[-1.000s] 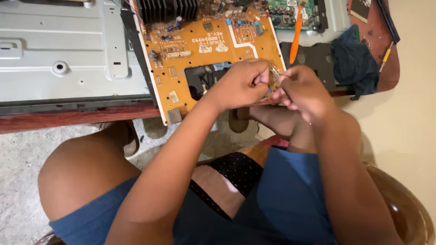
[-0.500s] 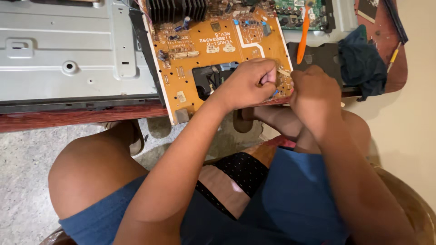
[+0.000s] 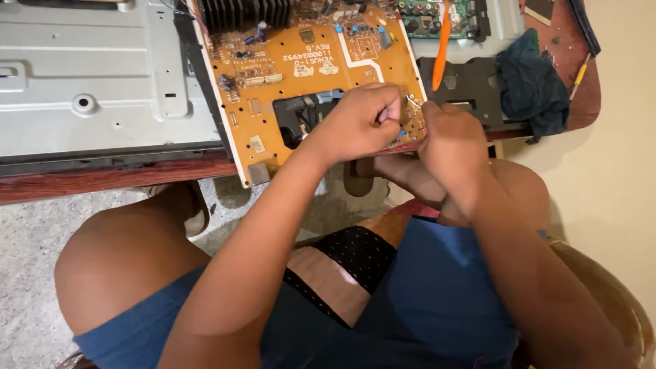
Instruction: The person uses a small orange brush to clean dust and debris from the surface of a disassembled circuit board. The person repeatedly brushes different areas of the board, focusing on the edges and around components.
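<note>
— Orange-brown circuit board, one item: where does it lie?

— On the desk, its near corner jutting over the front edge toward my lap. Black heat sink at its far end; grey metal chassis to its left.

— Hands?

— My left hand: fingers curled and pressed together at the board's near right edge, pinching something too small to name. My right hand: fingers closed just beside it, apparently on a thin metal piece poking up between the hands; I cannot tell what it is.

— Step in hand?

— Fine work on a component at that edge, I judge. Next move calls for a steady pinch and the board kept from tipping off the desk.

— Other entries?

— Orange pry tool, dark blue cloth, both beyond my right hand.
</note>
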